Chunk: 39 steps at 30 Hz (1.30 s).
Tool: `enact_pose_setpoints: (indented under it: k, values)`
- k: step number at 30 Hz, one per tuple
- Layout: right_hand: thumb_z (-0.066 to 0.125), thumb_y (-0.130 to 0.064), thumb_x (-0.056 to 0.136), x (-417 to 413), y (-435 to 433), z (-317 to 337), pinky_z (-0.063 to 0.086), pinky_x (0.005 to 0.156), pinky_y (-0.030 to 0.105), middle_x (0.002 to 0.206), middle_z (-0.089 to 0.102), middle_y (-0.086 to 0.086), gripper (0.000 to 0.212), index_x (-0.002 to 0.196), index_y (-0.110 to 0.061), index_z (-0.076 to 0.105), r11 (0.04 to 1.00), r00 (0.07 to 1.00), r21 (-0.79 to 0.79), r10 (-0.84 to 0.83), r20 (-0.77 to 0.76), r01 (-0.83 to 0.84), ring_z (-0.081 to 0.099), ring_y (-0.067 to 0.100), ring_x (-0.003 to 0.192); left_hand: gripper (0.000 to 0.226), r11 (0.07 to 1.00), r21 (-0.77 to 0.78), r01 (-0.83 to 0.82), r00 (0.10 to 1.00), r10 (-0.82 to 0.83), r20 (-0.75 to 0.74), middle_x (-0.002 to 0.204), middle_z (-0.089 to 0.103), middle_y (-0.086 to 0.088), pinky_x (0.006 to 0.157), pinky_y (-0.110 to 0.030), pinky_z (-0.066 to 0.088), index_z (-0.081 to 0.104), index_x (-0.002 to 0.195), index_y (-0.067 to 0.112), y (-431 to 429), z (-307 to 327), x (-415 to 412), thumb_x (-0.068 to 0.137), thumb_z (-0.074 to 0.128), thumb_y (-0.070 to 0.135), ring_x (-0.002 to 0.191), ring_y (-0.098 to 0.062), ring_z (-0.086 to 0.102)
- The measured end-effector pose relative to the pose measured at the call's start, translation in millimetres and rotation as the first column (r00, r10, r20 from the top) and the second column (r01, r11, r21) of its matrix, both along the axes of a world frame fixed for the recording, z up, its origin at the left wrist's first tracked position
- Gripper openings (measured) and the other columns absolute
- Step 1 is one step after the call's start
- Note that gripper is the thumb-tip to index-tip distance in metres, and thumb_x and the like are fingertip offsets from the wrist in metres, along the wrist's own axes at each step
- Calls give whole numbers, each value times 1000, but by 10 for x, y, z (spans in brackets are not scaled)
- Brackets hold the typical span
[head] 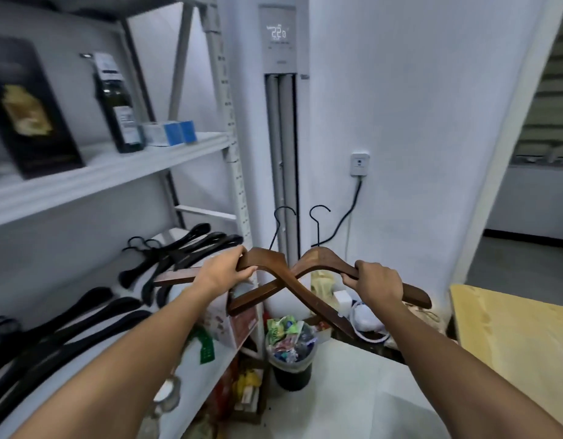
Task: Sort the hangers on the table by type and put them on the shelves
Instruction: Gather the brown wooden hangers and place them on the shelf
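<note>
**Two wooden hangers held crossed, near the shelves**

The left hand (224, 272) grips one wooden hanger (267, 259), the right hand (376, 285) the other hanger (321, 259); they cross in the air. They look stiff and light, best held by the arm. Black hangers (178, 248) lie on the shelf (93, 180). The bin (291, 372) holds wrappers, probably.

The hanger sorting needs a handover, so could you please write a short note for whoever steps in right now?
Left hand: shut on one wooden hanger.
Right hand: shut on a second wooden hanger; the two cross in mid-air beside the shelf unit.
Done: black hangers already lie on the lower shelf.
Left: shelve both wooden hangers apart from the black ones. The table is only partly in view, so check it for more.
</note>
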State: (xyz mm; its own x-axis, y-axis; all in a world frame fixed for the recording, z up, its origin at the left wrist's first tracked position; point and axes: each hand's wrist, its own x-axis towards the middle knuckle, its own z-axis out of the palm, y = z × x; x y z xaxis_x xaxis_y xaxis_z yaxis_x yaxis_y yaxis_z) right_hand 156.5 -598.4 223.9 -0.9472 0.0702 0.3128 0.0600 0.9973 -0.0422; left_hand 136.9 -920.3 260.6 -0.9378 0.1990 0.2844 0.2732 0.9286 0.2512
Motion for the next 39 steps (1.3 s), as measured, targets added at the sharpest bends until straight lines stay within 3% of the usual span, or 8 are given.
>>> enact_pose_setpoints:
  k: [8, 13, 17, 21, 27, 35, 39]
  values:
    - [51, -61, 86, 192, -1148, -45, 37, 61, 29, 82, 69, 2, 42, 89, -21, 61, 980, 981, 53, 195, -23, -193, 67, 25, 79, 33, 986, -33, -165, 986, 165, 22, 84, 61, 8, 59, -25, 37, 49, 104, 24, -1180, -35, 822, 88, 56, 52, 74, -13, 60]
    - [53, -59, 87, 441, -1808, -114, 37, 60, 30, 80, 69, 2, 41, 88, -19, 62, 950, 952, 72, 306, -11, -304, 66, 26, 77, 33, 961, -85, -263, 964, 265, 14, 87, 56, 8, 60, -27, 34, 47, 100, 26, -1774, -78, 1365, 86, 56, 55, 81, -15, 56]
    - [51, -62, 86, 623, -2298, -163, 37, 60, 29, 87, 69, 1, 43, 92, -20, 59, 915, 918, 74, 395, 40, -397, 67, 24, 82, 39, 941, -50, -335, 942, 335, -11, 103, 64, 6, 67, -26, 41, 52, 114, 24, -2195, -161, 1777, 87, 56, 52, 91, -15, 61]
    - [50, -62, 87, 794, -2754, -172, 41, 61, 31, 86, 69, 1, 42, 93, -21, 57, 865, 868, 67, 496, 37, -497, 67, 24, 82, 42, 904, -14, -427, 904, 427, 15, 108, 66, 1, 69, -27, 43, 52, 115, 23, -2578, -252, 2176, 87, 55, 54, 92, -17, 62]
    - [49, -61, 87, 973, -3394, -120, 36, 54, 29, 78, 66, -1, 43, 92, -20, 57, 781, 786, 119, 618, -13, -613, 65, 23, 72, 47, 838, 15, -545, 838, 545, 34, 110, 67, 0, 78, -32, 51, 48, 124, 22, -3031, -240, 2825, 89, 52, 54, 93, -18, 64]
    - [48, -63, 88, 1143, -4212, -85, 44, 64, 32, 89, 69, 2, 47, 102, -20, 61, 657, 660, 96, 751, 5, -748, 67, 25, 84, 53, 686, 31, -727, 687, 726, 40, 112, 67, -6, 84, -37, 54, 47, 129, 15, -3425, -195, 3636, 91, 50, 53, 96, -22, 65]
    - [47, -63, 88, 1205, -4502, -108, 38, 59, 30, 88, 69, 0, 46, 102, -22, 61, 598, 603, 111, 798, 6, -794, 68, 23, 83, 53, 595, 53, -802, 597, 799, 73, 112, 67, -8, 84, -36, 54, 48, 129, 14, -3513, -203, 3986, 90, 53, 51, 97, -23, 65]
